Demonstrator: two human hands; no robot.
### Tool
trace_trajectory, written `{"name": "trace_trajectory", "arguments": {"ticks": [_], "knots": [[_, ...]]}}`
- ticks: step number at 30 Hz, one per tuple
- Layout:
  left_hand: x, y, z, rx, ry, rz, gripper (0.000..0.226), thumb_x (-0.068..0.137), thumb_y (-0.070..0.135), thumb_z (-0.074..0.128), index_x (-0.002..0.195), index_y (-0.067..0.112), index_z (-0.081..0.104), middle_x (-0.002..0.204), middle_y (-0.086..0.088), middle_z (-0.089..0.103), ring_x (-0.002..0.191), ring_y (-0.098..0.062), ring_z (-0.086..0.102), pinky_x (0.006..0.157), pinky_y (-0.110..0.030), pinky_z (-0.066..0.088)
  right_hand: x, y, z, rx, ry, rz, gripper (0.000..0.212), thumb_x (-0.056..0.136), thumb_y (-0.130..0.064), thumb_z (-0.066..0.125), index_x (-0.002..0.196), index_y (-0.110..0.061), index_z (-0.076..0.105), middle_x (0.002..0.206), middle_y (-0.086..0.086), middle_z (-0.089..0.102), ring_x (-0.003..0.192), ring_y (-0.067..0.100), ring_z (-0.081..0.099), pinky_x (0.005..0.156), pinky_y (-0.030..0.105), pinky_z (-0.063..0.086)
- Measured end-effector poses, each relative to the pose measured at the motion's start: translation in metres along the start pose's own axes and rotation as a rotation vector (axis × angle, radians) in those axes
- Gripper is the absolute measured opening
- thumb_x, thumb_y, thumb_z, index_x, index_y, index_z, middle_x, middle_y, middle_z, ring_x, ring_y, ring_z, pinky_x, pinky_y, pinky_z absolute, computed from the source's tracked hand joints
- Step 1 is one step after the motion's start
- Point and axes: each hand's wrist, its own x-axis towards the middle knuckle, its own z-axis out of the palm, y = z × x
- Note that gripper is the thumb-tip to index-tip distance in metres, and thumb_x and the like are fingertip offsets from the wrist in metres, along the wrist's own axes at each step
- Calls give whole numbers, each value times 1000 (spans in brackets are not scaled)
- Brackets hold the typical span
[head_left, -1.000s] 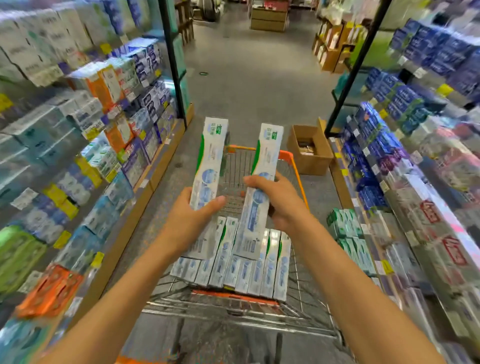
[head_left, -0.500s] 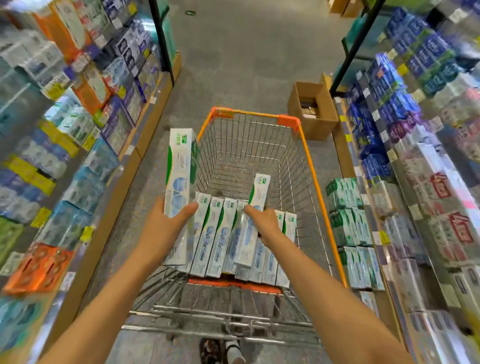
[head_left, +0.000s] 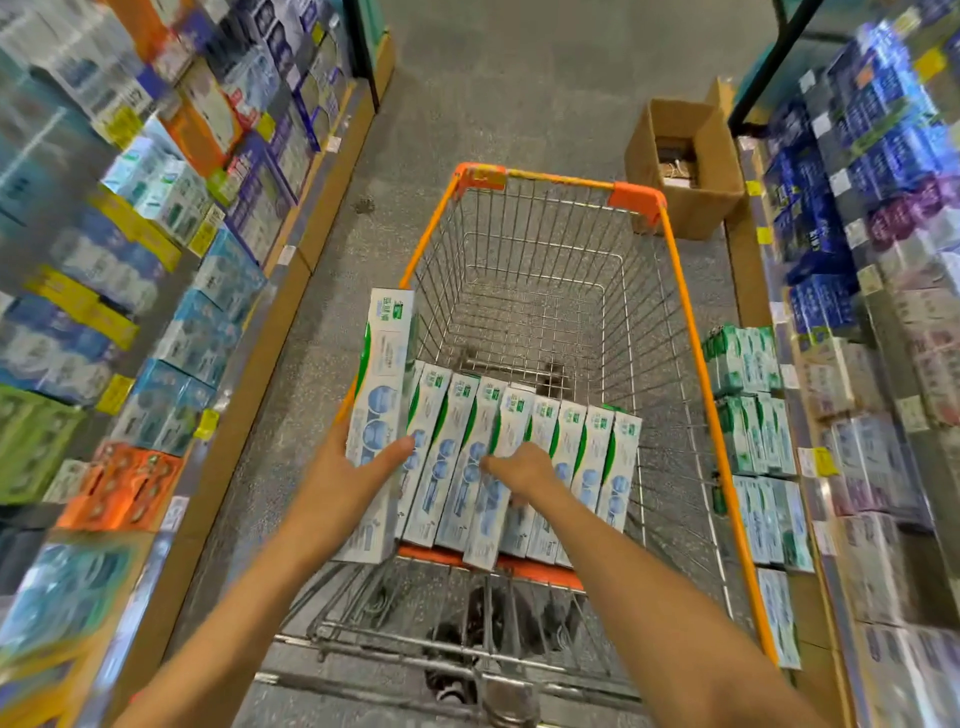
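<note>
A wire shopping cart (head_left: 691, 332) with an orange rim stands in front of me in a store aisle. Several long white-and-green toothpaste boxes (head_left: 592, 457) stand in a row against its near end. My left hand (head_left: 348, 478) grips one such box (head_left: 382, 395) upright over the cart's near left corner, thumb across its front. My right hand (head_left: 519, 467) reaches into the row and holds a box (head_left: 498, 457) that sits among the others, fingers curled over it.
Shelves packed with boxed goods line both sides of the aisle, left shelf (head_left: 156, 291) and right shelf (head_left: 857, 312). An open cardboard box (head_left: 685, 166) sits on the grey floor beyond the cart's far right corner. My shoes (head_left: 467, 644) show under the cart.
Both hands came down from above the cart. The right hand's box went into the row with the others. The left hand's box lowered to the cart's left corner. My view tilted downward.
</note>
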Motion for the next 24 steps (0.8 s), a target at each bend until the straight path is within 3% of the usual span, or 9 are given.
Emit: {"name": "trace_trajectory", "arguments": {"ticks": [3, 5, 7, 9, 11, 15, 19, 21, 24], "knots": [[1, -5, 0, 11, -7, -33, 96, 57, 77, 64, 139, 35, 39, 133, 12, 54, 120, -11, 53, 104, -41, 40, 9, -2, -2, 0, -19, -5, 44, 84, -29, 70, 59, -17, 36, 52, 3, 33, 42, 14, 36, 44, 27, 35], [1, -6, 4, 5, -22, -50, 86, 64, 74, 66, 136, 38, 38, 135, 14, 51, 122, -12, 51, 105, -40, 39, 9, -3, -4, 24, -16, -3, 26, 83, -27, 73, 86, -10, 53, 57, 3, 40, 47, 11, 41, 46, 28, 41], [-1, -4, 10, -4, -20, -52, 73, 71, 58, 65, 135, 38, 35, 133, 16, 49, 120, -10, 49, 102, -35, 38, 9, 0, -5, 66, -44, 9, 74, 82, -25, 74, 136, 4, 32, 70, 2, 45, 58, 9, 43, 46, 21, 36], [-2, -3, 14, 15, -32, -49, 71, 77, 49, 64, 138, 33, 33, 132, 16, 47, 118, -8, 48, 100, -33, 38, -3, 1, -13, 1, -89, -30, 100, 81, -31, 74, 147, 5, 7, 95, 6, 56, 72, 14, 49, 52, 18, 37], [-6, 1, 17, 37, -39, -54, 73, 74, 59, 68, 134, 29, 38, 132, 13, 49, 116, -10, 50, 100, -34, 39, -21, -5, -28, 37, -65, -78, 101, 83, -37, 70, 149, 0, 3, 134, 15, 50, 95, 23, 57, 67, 24, 45], [-6, 14, 27, 100, -43, -6, 99, 56, 77, 66, 138, 29, 38, 131, 7, 55, 114, -14, 56, 96, -41, 47, -90, -38, -61, 433, 30, -332, 75, 88, -49, 57, 145, -13, 27, 136, 10, 49, 108, 23, 60, 90, 35, 51], [-15, 43, 70, 212, -102, 130, 72, 81, 30, 71, 136, 28, 24, 119, 7, 52, 83, 8, 54, 59, -11, 42, -145, -61, -79, 343, 21, -459, 71, 81, -47, 67, 136, -14, 36, 121, 2, 58, 103, 21, 62, 89, 41, 52], [-20, 50, 83, 216, -242, 196, 73, 84, 23, 69, 134, 35, 18, 123, 14, 49, 86, 18, 51, 65, -3, 43, -153, -59, -91, 252, 123, -461, 68, 80, -39, 70, 133, -12, 38, 120, 5, 59, 106, 25, 60, 85, 33, 50], [-22, 58, 82, 235, -361, 252, 75, 78, 48, 60, 135, 47, 12, 130, 20, 34, 110, 12, 43, 93, -10, 38, -150, -41, -111, 336, 127, -463, 31, 86, -29, 68, 110, -14, 55, 100, 4, 66, 86, 16, 63, 72, 32, 53]]}}
